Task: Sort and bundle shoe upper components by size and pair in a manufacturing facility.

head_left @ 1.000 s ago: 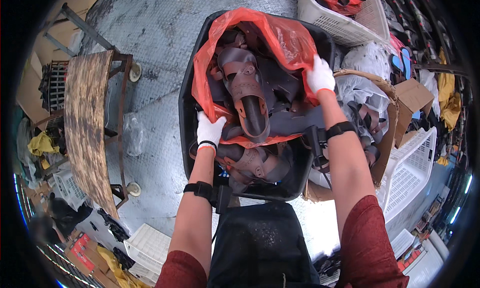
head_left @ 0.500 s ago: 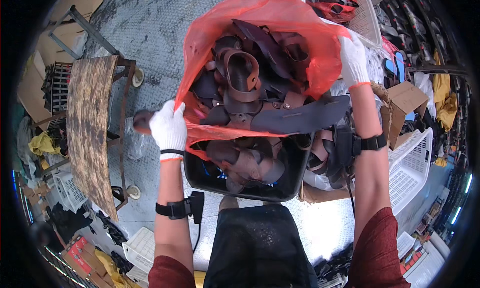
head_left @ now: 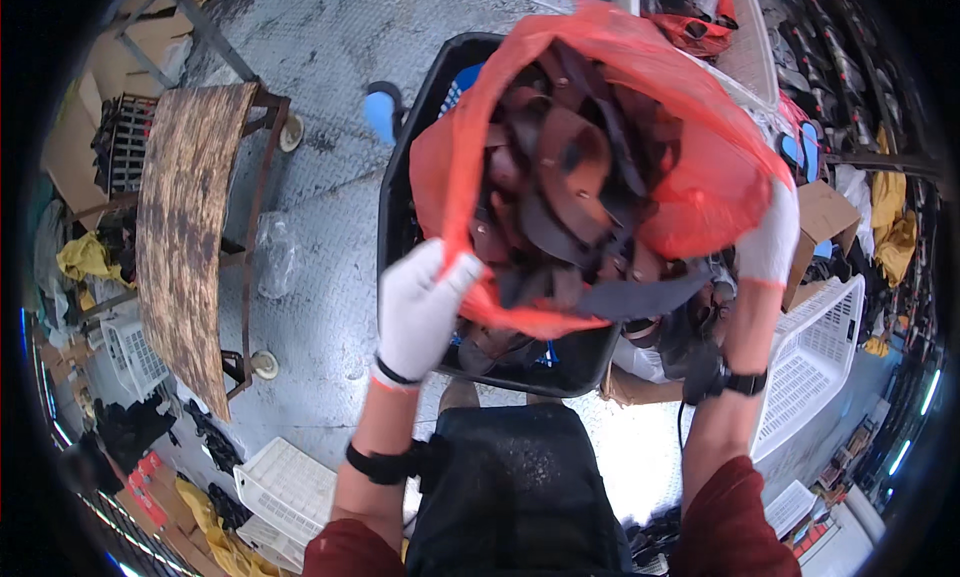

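Note:
My left hand (head_left: 425, 302), in a white knit glove, is closed on the near left rim of a red plastic bag (head_left: 720, 192). At the bag's right side my right hand (head_left: 770, 232), gloved alike, is closed on the plastic, its fingertips partly hidden. The bag gapes toward me, tilted above a black tub (head_left: 398, 202). Brown and black riveted strap pieces (head_left: 575, 172), like sandal uppers, fill it. One long dark piece (head_left: 645, 297) sticks out over the near rim. More dark pieces (head_left: 495, 347) lie in the tub under the bag.
A wooden-topped trolley (head_left: 190, 237) stands at left. A blue-soled sandal (head_left: 382, 112) lies on the floor beside the tub. To the right are a white plastic basket (head_left: 815, 362), a cardboard box (head_left: 825, 222) and racks of dark items (head_left: 850, 77). Another white basket (head_left: 755, 47) stands far right.
Both hands have shifted right with the bag, and its near left side has lifted and tilted. More of the tub shows at left. A blurred dark item has moved away from beside my left hand.

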A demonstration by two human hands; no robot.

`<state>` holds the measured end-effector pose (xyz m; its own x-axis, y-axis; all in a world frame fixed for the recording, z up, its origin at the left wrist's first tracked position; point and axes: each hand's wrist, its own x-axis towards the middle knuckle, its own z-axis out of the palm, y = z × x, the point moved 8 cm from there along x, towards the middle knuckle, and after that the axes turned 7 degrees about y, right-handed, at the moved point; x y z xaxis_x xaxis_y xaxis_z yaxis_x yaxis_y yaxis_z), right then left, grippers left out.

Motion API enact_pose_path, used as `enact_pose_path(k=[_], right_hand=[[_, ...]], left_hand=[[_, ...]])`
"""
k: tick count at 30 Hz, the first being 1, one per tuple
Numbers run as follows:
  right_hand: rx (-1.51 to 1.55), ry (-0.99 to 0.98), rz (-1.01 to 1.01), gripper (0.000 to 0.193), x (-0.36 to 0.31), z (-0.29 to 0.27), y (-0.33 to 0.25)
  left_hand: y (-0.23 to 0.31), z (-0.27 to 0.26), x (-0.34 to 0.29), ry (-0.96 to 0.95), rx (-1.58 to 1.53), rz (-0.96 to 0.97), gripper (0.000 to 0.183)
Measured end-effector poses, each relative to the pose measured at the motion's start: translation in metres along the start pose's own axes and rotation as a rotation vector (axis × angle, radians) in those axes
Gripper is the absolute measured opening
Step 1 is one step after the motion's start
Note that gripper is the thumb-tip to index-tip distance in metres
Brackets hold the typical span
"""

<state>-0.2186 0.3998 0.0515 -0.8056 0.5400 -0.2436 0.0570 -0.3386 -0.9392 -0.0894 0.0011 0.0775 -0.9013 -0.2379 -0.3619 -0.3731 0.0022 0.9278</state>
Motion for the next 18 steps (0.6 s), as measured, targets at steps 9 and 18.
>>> enact_pose_path(k=[9,18], right_hand=[[-0.115,-0.258,-0.057,0.031,-0.039,0.060,-0.015],[0.038,-0.385,0.067,0.036,-0.174,0.153,-0.064]], left_hand=[[-0.030,-0.068,-0.023,0.278,-0.446,-0.052,0.016],[-0.022,-0.191,-0.202,0.595,-0.462,0.128,0.028]])
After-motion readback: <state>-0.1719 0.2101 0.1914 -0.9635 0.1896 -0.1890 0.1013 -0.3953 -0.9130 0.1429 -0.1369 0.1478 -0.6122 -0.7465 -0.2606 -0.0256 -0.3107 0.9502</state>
